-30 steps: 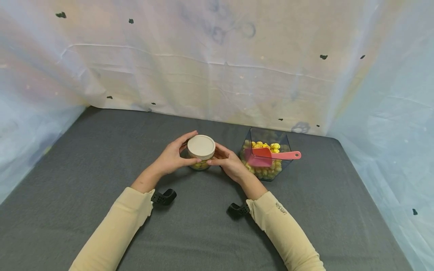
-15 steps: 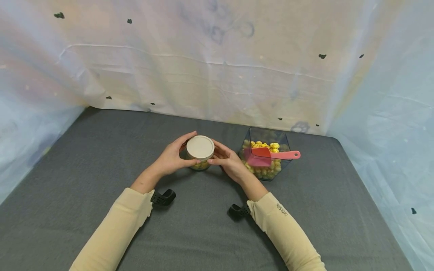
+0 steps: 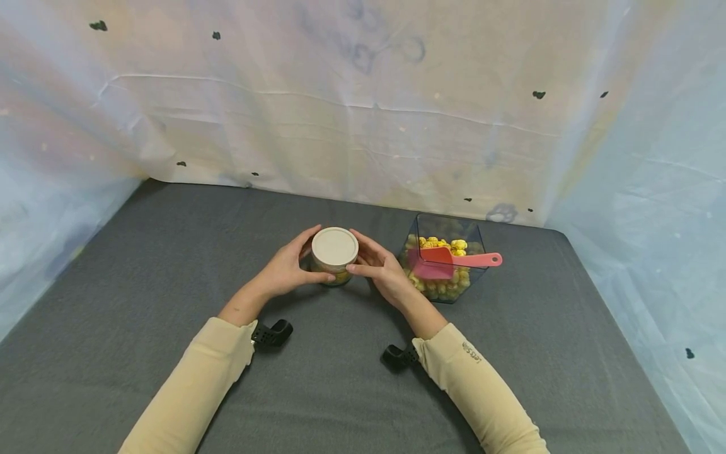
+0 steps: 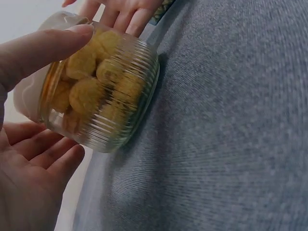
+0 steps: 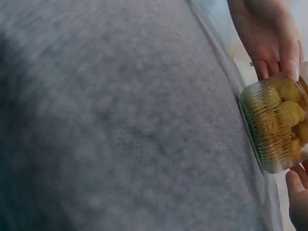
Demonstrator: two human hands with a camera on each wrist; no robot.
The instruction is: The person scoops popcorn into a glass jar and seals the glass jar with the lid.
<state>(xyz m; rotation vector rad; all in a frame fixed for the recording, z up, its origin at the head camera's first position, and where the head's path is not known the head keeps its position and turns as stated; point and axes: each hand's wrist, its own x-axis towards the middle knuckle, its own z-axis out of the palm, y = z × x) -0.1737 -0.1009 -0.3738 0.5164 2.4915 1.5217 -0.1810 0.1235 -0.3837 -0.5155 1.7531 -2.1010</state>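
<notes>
A ribbed glass jar with a cream lid stands upright on the grey cloth, filled with yellow popcorn. My left hand holds it from the left, thumb across the near side and fingers curving behind. From the right, my right hand holds the same jar, its thumb at the front just under the lid. In the left wrist view the left thumb overlaps the glass near the lid. The right wrist view has the jar at its right edge, between both hands.
Right of the jar is a clear, dark-tinted bin holding more popcorn. A pink scoop lies in it, handle sticking out to the right. A pale curtain hangs behind the grey-covered table.
The left hand's fingers and thumb have slid slightly lower on the jar. The right hand, jar and bin stay nearly in place.
</notes>
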